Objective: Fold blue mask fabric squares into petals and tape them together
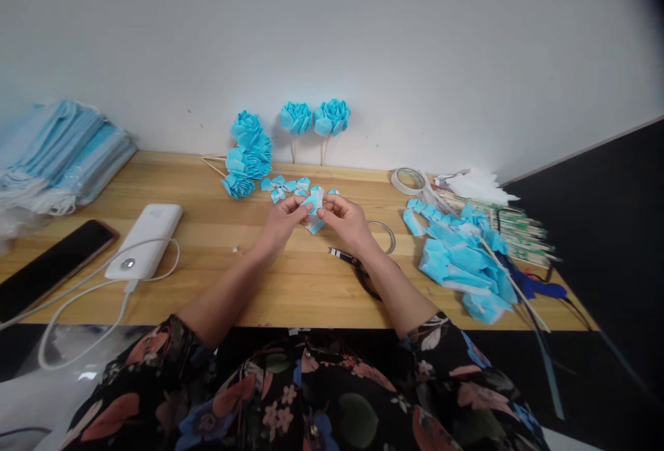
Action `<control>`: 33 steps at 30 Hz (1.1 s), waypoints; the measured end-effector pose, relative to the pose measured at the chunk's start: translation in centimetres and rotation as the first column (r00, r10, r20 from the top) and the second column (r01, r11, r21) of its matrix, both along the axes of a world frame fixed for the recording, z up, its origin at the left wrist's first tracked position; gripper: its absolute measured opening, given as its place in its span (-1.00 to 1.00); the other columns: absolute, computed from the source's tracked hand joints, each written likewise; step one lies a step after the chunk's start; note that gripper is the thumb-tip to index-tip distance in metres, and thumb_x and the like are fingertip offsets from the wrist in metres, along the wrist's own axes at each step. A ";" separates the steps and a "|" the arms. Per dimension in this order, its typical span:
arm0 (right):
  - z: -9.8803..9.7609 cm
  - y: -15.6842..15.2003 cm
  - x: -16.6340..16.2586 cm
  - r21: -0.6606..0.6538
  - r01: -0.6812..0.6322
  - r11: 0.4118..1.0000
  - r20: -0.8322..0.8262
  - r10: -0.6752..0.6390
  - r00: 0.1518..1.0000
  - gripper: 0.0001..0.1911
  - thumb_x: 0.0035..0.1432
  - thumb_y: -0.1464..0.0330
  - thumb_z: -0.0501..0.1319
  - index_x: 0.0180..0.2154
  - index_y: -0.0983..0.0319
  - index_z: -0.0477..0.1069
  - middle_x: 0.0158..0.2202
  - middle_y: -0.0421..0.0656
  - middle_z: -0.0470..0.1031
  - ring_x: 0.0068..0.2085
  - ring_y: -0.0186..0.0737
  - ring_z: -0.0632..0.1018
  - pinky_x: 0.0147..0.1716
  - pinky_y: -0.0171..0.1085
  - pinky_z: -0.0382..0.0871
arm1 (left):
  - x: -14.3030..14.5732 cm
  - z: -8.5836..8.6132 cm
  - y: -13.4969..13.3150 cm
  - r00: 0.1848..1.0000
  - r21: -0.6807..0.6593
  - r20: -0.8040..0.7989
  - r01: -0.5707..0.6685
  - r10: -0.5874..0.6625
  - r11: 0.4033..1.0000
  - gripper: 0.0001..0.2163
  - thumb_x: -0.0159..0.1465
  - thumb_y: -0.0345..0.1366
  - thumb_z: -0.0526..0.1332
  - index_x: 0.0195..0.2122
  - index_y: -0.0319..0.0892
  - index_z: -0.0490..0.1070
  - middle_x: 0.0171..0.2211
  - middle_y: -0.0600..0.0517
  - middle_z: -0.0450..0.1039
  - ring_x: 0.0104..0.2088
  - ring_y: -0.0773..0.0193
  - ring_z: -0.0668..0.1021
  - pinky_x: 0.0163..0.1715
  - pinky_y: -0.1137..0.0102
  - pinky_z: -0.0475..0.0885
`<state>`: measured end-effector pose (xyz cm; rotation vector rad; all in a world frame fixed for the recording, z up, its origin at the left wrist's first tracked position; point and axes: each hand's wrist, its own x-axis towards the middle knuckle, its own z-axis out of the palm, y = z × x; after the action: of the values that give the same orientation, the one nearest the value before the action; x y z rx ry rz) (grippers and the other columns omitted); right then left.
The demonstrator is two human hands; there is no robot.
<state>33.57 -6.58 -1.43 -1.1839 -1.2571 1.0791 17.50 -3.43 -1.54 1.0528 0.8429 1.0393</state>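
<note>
Between my two hands, above the middle of the wooden table, is a small folded piece of light blue fabric [314,200]. My left hand [285,219] pinches its left side with thumb and forefinger. On its right side, my right hand [343,217] pinches it the same way. Just behind my fingers lie several small folded blue petals [280,187]. A pair of scissors [343,255] rests partly under my right forearm, near a roll of tape [382,235] that my right wrist partly covers.
Blue fabric flowers on sticks [332,117] lean on the wall, with more flowers [247,153] lying left of them. Stacked face masks [67,150], a phone [54,264] and a white power bank [145,240] are left. Blue fabric pieces [456,257], a glue gun [537,287] and tape [409,180] sit right.
</note>
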 end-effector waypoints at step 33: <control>1.2 -0.1 1.3 0.076 0.009 0.997 0.074 -0.015 0.997 -0.67 0.06 0.14 0.37 -0.17 0.17 0.56 -0.22 -0.15 0.61 -0.17 -0.19 0.58 -0.15 -0.20 0.50 | -0.1 -0.1 0.1 0.993 -0.033 -0.090 0.079 -0.082 0.996 -0.81 0.04 -0.23 0.45 -0.51 -0.22 0.52 -0.56 0.07 0.46 -0.52 0.38 0.43 -0.41 0.43 0.37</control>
<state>34.83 -6.68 -0.19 -1.1817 -1.3347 0.9778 17.42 -3.31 -1.61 1.1078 0.8800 0.9143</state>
